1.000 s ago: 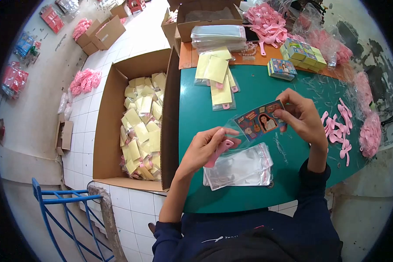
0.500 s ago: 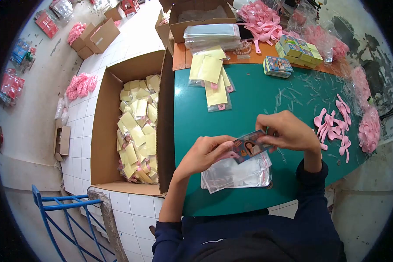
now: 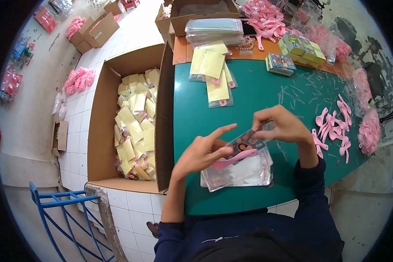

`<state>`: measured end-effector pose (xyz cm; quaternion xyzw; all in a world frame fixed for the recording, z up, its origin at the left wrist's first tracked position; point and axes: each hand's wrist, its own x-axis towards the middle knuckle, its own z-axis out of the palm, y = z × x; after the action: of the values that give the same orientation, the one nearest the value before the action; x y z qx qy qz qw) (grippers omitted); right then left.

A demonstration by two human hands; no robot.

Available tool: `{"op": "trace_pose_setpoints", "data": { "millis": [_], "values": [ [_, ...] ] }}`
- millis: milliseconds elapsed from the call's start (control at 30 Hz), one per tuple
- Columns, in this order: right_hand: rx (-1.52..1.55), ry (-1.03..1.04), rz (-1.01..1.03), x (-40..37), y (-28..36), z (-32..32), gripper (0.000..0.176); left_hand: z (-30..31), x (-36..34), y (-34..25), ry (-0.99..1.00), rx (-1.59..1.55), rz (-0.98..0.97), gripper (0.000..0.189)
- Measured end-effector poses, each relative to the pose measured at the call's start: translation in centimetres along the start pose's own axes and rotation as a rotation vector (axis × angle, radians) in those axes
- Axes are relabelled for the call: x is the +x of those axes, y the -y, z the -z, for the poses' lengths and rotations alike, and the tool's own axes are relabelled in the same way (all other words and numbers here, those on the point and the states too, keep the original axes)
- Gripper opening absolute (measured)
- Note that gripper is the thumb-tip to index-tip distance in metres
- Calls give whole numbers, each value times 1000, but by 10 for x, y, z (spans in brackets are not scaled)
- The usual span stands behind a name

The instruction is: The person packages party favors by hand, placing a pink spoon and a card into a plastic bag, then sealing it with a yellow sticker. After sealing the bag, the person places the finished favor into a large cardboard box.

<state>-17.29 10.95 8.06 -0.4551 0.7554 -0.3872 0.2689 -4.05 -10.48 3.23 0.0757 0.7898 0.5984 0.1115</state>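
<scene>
A picture card (image 3: 245,145) and a pink spoon (image 3: 236,160) are together over a pile of clear plastic bags (image 3: 236,175), apparently in a clear bag. My left hand (image 3: 201,153) is closed on the spoon's left end between thumb and lower fingers, its index finger stretched out above. Fingers pinched, my right hand (image 3: 281,126) grips the clear plastic at the card's upper right. Whether the spoon lies fully inside the plastic is hard to tell.
Pink spoons (image 3: 334,124) lie at the right of the green table (image 3: 249,91). Card stacks (image 3: 280,64), filled packets (image 3: 214,72) and bundled plastic bags (image 3: 214,31) are toward the back. A large carton (image 3: 123,187) of packets stands at the left, near a blue hand truck (image 3: 61,203).
My left index finger has lifted and straightened. The card has tilted and shifted slightly left, and more of the pink spoon shows below it. My right hand has risen a little.
</scene>
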Motion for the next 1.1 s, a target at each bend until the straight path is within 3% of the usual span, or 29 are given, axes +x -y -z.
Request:
{"op": "trace_pose_setpoints", "data": {
  "millis": [167, 267, 367, 467, 567, 667, 700, 800, 933, 1100],
  "values": [
    [294, -6, -154, 4, -7, 8, 17, 8, -13, 11, -128, -252, -42, 73],
    [434, -24, -215, 3, -1, 2, 19, 3, -13, 10, -164, -414, -43, 73],
    [362, -13, -314, -1, -4, 6, 18, 4, -12, 7, -70, -318, -33, 74],
    [293, -51, -167, -2, -16, -3, 13, 1, -11, 0, -75, -200, 11, 76],
    [249, -243, -184, -15, -10, -12, 17, -15, -20, -1, -443, 130, -43, 69],
    [-86, -273, -19, -29, 20, -29, 23, -37, -42, 4, -286, -361, 162, 65],
    [-110, -112, 45, -34, 25, -33, 32, -46, -50, 2, -129, -507, 219, 62],
    [-214, 4, 123, -51, 29, -61, 43, -77, -67, 12, -92, -809, 245, 61],
    [-304, 35, 30, -58, 27, -89, 30, -89, -75, 21, -168, -681, 237, 60],
    [-311, -119, 82, -48, 13, -121, 24, -87, -82, 7, -297, -348, 284, 51]
  ]
}}
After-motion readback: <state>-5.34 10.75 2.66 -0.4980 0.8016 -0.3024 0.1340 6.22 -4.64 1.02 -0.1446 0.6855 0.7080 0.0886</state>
